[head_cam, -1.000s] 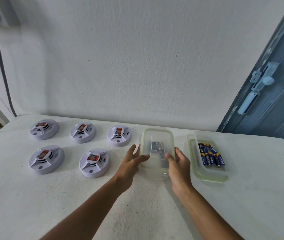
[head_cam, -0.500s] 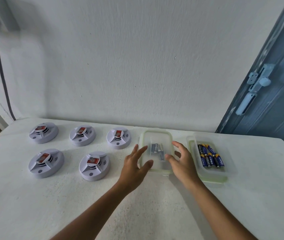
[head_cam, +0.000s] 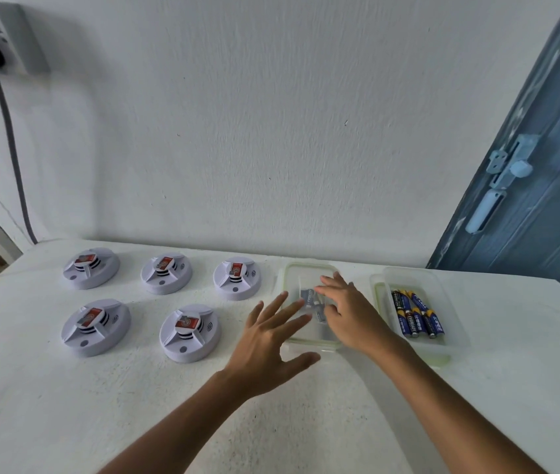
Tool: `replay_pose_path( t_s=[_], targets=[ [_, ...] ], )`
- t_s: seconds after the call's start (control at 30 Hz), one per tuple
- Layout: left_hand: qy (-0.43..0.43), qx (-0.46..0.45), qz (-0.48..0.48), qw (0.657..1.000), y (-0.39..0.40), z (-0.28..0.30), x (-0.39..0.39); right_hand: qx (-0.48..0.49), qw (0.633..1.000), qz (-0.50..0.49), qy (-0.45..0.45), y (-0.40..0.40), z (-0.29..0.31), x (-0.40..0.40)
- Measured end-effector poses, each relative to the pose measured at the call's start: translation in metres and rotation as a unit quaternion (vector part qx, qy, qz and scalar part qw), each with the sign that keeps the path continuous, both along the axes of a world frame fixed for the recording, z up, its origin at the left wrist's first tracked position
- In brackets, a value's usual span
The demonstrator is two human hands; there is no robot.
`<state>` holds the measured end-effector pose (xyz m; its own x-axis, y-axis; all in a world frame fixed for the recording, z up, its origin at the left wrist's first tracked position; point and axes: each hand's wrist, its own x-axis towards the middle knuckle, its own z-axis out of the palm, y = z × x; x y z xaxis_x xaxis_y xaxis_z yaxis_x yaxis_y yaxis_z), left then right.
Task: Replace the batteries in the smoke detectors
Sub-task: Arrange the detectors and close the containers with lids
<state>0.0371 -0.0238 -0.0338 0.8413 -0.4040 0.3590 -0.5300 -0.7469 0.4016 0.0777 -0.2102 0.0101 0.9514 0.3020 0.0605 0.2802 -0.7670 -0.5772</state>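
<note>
Both hands, the left hand (head_cam: 268,340) and right hand (head_cam: 347,316), are spread flat over the clear box (head_cam: 292,278) holding maybe old batteries (head_cam: 309,297), near the table's (head_cam: 66,405) back edge.

Five smoke detectors (head_cam: 189,332), two clear containers (head_cam: 418,280), six blue batteries (head_cam: 416,314), two hands (head_cam: 265,350).
</note>
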Motion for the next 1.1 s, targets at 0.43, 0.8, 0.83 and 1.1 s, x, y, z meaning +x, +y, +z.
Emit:
replay_pose_path(
  t_s=[0.43, 0.8, 0.83, 1.1],
  targets=[
    [-0.012, -0.023, -0.004, 1.000, 0.002, -0.010, 0.005, 0.160, 0.973, -0.164, 0.014, -0.004, -0.009, -0.009],
    [-0.034, -0.033, -0.001, 0.999, 0.002, -0.016, 0.010, 0.328, 0.912, -0.226, 0.099, -0.001, -0.010, -0.009],
    [-0.037, -0.034, -0.001, 0.999, 0.002, -0.017, 0.010, 0.347, 0.900, -0.238, 0.114, -0.002, -0.010, -0.008],
    [-0.057, -0.039, 0.002, 0.998, 0.001, -0.019, 0.011, 0.476, 0.801, -0.284, 0.225, -0.009, -0.005, 0.001]
  ],
)
